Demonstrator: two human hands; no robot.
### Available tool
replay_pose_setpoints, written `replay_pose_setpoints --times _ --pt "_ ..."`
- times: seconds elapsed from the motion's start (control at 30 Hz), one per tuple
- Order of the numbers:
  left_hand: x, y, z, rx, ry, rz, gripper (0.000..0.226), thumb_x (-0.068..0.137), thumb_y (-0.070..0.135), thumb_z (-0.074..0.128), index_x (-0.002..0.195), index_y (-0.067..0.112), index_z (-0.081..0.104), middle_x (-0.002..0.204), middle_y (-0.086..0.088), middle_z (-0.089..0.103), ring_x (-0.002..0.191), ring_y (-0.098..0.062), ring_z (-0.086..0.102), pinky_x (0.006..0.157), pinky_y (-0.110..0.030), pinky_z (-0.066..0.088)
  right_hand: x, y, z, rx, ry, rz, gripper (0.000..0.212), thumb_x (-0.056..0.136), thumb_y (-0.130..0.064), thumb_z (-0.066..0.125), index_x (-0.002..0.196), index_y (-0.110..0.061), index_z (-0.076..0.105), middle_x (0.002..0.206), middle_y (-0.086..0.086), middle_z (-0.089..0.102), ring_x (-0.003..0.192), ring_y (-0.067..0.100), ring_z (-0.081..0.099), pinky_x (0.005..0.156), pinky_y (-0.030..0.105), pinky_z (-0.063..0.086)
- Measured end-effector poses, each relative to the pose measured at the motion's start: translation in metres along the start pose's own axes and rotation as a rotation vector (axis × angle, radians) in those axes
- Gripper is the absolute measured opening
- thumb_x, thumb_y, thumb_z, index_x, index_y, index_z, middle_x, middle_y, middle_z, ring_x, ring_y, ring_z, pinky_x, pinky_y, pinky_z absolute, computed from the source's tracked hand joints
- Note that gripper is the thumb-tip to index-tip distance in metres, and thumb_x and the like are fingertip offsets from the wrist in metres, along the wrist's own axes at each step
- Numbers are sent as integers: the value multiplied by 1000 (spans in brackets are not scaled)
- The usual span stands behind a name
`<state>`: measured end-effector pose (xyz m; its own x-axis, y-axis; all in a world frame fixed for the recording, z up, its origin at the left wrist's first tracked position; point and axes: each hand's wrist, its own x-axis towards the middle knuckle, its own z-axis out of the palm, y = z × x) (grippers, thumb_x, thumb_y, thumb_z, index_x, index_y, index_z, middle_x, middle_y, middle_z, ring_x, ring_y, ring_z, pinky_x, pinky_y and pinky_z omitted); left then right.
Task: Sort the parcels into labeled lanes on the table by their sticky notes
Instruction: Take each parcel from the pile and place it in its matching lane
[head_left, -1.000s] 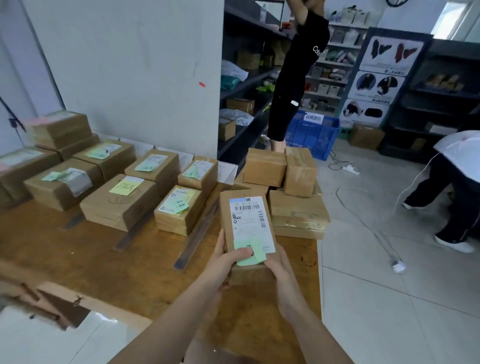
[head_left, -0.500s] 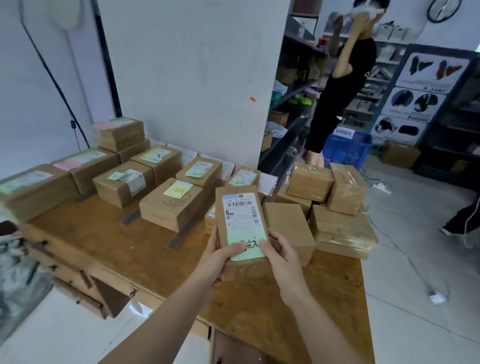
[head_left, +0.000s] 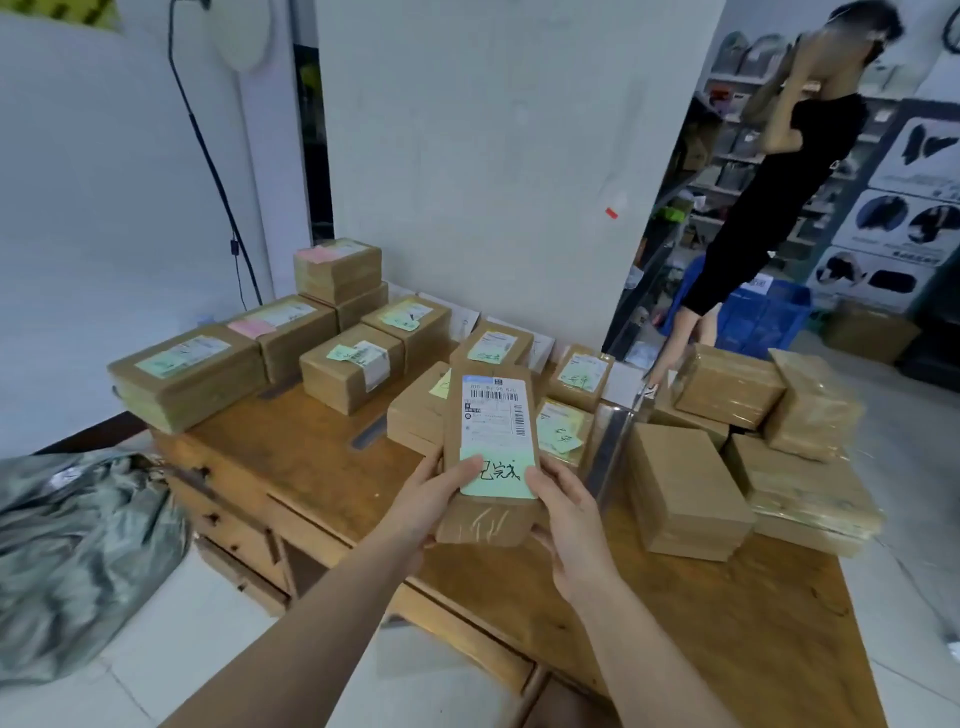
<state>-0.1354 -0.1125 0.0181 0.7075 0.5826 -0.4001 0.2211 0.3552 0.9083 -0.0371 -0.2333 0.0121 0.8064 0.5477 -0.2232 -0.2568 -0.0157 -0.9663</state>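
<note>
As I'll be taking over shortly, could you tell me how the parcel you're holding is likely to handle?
Probably stiff: the parcel shows flat faces and straight edges while the left hand and right hand grip only its near end. Likely light, held out that way. Its glossy tape may be somewhat slippery.

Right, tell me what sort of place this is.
Probably a small warehouse or shipping room: taped cardboard parcels crowd a wooden table, the held parcel bears a barcode label, and stocked shelves line the back.
</note>
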Motion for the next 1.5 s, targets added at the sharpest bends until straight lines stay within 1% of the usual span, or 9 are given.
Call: replay_pose_setpoints --times 0.27,0.5,0.7,0.87,1.0,1.1,1.2,1.33,1.5 --pt "18 22 -38 57 -4 49 47 90 54 57 134 38 50 99 17 74 81 -3 71 60 -25 49 19 -4 46 1 15 7 23 95 -25 64 117 -32 62 105 -7 72 103 13 65 95 45 54" --pt "56 54 -46 111 -27 58 36 97 50 47 130 38 49 99 19 69 68 4 67 43 -16 47 65 -20 71 21 42 -7 28 94 -26 65 122 -29 61 105 -7 73 98 10 66 89 39 56" --pt "105 69 -65 140 -24 19 48 94 56 49 139 39 42 108 14 70 94 -9 67 66 -30 50 109 -22 88 1 14 -11 16 95 -25 63 107 -35 61 96 -10 74 89 8 70 84 37 60" --pt "124 62 -105 201 -54 -74 64 87 54 60 145 39 36 102 14 74 96 -11 70 86 -39 56 111 -3 106 -2 -32 48 25 92 -19 66 108 -37 59 105 -8 73 98 10 69 69 25 57" --pt "124 48 -133 208 -92 -120 52 89 45 61 138 37 45 101 11 75 98 -14 71 94 -43 53 105 17 120 -1 -35 108 30 90 -17 69 108 -39 61 108 -9 72 104 12 68 77 30 60" --pt "123 38 -146 202 -113 -137 51 91 41 60 139 36 44 102 10 75 100 -17 70 97 -45 52 97 26 132 9 -10 133 33 89 -15 69 113 -37 60 110 -7 72 103 10 67 70 21 57" --pt "124 30 -159 198 -151 -150 48 93 39 59 139 37 45 103 9 75 97 -15 71 89 -39 56 89 37 143 17 25 155 35 88 -14 71 117 -31 61 111 -4 73 104 12 68 77 27 60" --pt "120 22 -175 236 -220 -156 33 96 33 55 129 36 52 99 8 75 66 -4 69 54 -17 50 71 53 158 31 97 177 32 88 -9 70 109 -31 63 105 -4 75 99 14 71 75 29 60" --pt "123 10 -196 293 -297 -180 28 96 36 54 124 40 52 96 15 75 69 -1 67 59 -20 49 54 74 176 80 190 191 35 89 -7 68 120 -24 62 107 -3 75 102 18 70 78 35 61"
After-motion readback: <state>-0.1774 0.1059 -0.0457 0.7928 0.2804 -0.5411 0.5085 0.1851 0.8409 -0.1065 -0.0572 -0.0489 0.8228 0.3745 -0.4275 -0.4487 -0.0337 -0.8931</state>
